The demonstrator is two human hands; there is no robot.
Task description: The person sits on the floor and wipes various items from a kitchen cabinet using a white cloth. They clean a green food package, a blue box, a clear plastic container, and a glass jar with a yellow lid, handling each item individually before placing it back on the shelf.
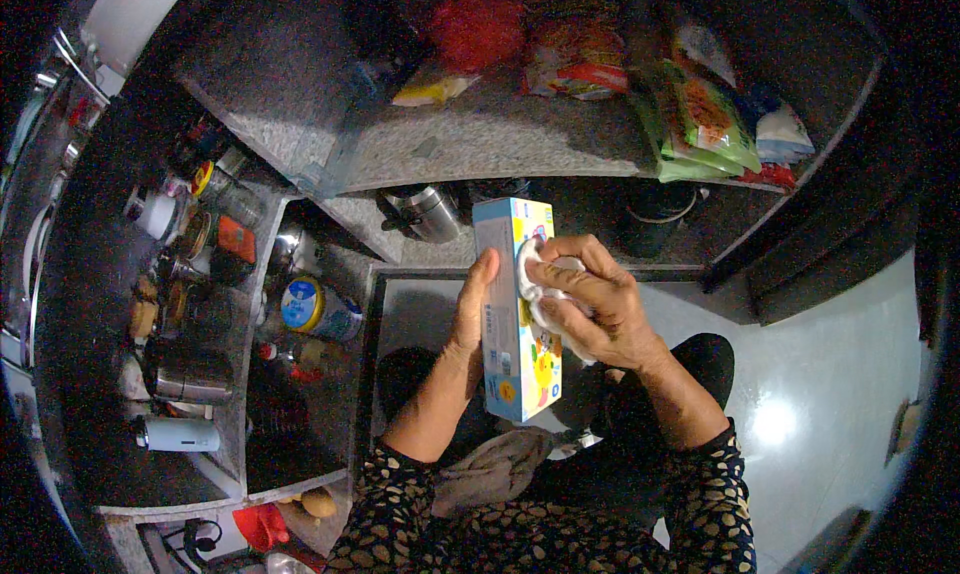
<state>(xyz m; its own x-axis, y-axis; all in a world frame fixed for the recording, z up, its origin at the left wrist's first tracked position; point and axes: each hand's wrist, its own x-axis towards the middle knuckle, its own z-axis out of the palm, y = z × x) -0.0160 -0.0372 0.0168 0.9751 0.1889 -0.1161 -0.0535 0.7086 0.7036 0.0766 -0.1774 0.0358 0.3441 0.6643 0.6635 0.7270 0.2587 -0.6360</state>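
A tall cardboard box (499, 334), light blue and yellow with printed pictures, is held upright in front of me. My left hand (472, 304) grips it from the left, thumb along its side and the other fingers hidden behind it. In my right hand (600, 296) a crumpled white cloth (534, 270) is bunched between thumb and fingers. The cloth presses against the printed face of the box. Below the hands, a greyish-brown cloth (495, 469) lies over my lap.
Ahead, a stone shelf (420, 150) bears several food packets, including a green packet (705, 131). Under it stand a steel jug (429, 214) and a dark pot (660, 206). Left shelves hold a blue-lidded jar (304, 304) and a pale blue bottle (180, 434). Glossy floor tiles (817, 371) lie to the right.
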